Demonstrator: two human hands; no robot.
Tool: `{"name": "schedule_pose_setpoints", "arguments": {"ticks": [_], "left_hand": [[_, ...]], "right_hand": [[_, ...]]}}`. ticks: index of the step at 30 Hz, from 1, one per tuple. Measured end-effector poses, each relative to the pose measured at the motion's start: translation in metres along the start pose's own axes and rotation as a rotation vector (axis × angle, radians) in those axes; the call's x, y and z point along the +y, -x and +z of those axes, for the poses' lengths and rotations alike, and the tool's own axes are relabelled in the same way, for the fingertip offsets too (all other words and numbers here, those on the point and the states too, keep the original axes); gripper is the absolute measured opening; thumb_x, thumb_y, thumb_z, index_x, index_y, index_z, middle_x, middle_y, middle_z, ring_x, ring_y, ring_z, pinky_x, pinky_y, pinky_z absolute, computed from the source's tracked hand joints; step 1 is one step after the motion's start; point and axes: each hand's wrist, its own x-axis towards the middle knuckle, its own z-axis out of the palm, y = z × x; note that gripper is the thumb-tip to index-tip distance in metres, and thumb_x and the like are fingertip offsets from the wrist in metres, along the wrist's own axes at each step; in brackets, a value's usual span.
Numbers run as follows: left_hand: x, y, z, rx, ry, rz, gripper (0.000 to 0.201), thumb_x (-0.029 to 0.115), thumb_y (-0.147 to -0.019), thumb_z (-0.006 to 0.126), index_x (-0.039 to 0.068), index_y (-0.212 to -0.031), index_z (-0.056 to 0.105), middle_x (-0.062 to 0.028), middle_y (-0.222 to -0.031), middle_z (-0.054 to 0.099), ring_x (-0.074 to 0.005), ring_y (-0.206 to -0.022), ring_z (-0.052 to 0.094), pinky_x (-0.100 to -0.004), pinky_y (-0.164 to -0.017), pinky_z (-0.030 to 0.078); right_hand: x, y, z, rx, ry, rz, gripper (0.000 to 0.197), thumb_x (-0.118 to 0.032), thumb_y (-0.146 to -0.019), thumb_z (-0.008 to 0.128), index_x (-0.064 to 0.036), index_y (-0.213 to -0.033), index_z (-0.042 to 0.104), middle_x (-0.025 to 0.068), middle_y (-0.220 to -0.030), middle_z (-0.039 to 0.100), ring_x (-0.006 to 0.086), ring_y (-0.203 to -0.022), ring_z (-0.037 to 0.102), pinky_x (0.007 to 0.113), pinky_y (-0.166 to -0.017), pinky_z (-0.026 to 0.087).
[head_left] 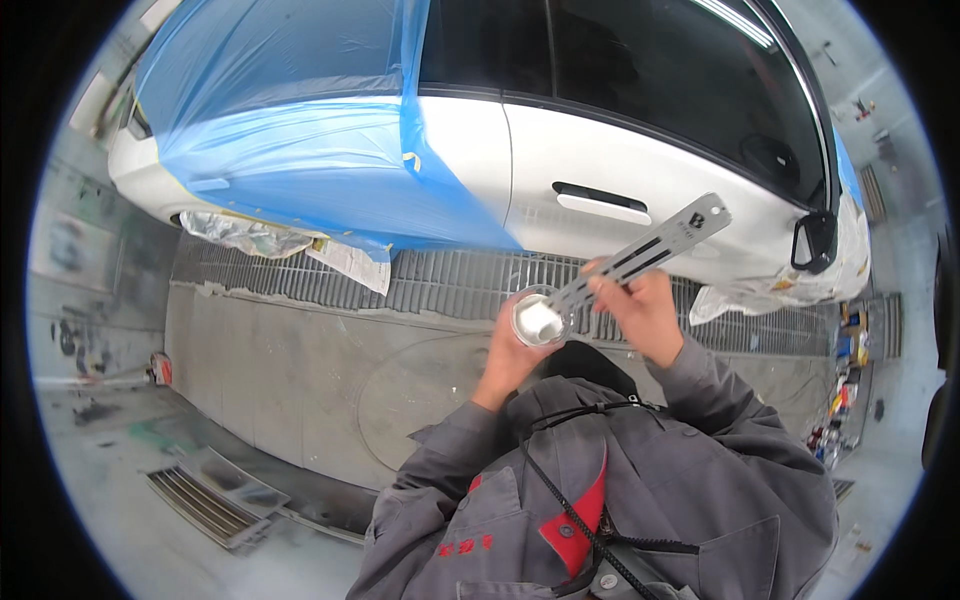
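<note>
My left hand (508,358) is wrapped round a clear cup (517,322) with white liquid, likely paint, in it. Between the thumb and fingers of my right hand (640,308) is a flat metal mixing stick (655,247) with long dark slots and a hole at its top end. The stick slants down to the left, its lower end inside the cup and coated white. Both hands are held in front of my chest, the right one a little to the right of the cup. My left fingertips are partly hidden behind the cup.
A white car (470,150) stands ahead, partly masked with blue plastic film (290,170). Its side mirror (815,241) sticks out at the right. A metal floor grating (440,285) runs below the car. Several containers (835,410) stand along the right wall.
</note>
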Motion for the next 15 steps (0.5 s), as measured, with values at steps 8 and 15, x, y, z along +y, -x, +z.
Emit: {"name": "schedule_pose_setpoints", "arguments": {"ticks": [8,15], "left_hand": [[-0.014,-0.021,-0.049,-0.123,-0.067,0.048,0.087,0.008,-0.074,0.093,0.004,-0.148,0.047,-0.0122,-0.139,0.059,-0.0241,-0.127,0.06,-0.0374,-0.108,0.049],[0.003,-0.051,-0.092,-0.304,-0.055,0.047,0.093,0.014,-0.068,0.099,0.004,-0.147,0.05,-0.0138,-0.144,0.058,-0.0286,-0.135,0.057,-0.0409,-0.115,0.045]], "right_hand": [[-0.015,-0.026,0.024,-0.072,-0.041,0.007,0.017,-0.001,-0.098,0.068,0.0027,-0.114,0.074,0.0061,-0.099,0.073,0.0122,-0.085,0.068,0.031,-0.075,0.057],[-0.035,-0.06,0.012,-0.483,0.226,-0.332,0.022,-0.011,-0.096,0.073,-0.0035,-0.116,0.075,0.0141,-0.104,0.073,0.0299,-0.091,0.071,0.038,-0.081,0.057]]}}
